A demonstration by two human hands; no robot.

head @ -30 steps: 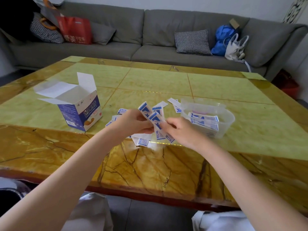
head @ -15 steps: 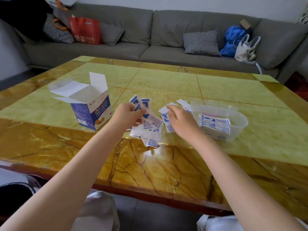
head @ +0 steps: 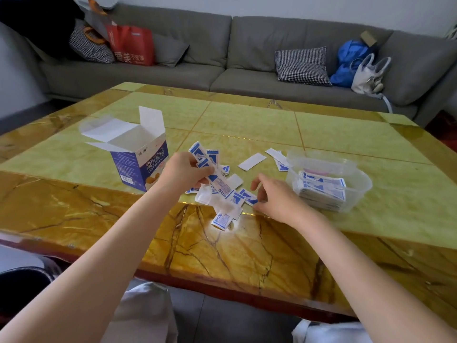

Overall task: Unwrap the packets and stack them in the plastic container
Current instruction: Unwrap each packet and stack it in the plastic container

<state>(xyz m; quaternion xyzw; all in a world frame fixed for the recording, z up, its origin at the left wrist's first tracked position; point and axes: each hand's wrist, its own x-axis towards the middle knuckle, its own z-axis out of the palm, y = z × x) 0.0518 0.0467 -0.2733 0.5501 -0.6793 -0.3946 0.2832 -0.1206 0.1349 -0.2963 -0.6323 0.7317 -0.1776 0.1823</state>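
Your left hand gripped a fan of packets | right hand pinched one strip's end beside plastic container, partly stacked | marble table, open box, grey sofa behind.

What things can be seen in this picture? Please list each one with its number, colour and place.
table: one, green and amber stone pattern, fills the middle.
carton: one, blue and white, flaps open, left on the table.
plastic container: one, clear, right on the table, holds a stack of packets.
loose packets: many, white and blue, scattered between carton and container; exact count unclear.
sofa: one, grey, behind the table.
checked cushions: two, black and white, on the sofa.
red bag: one, left on the sofa.
blue bag: one, right on the sofa, beside a white bag.
left hand: holds several packets.
right hand: pinches a packet near the pile.
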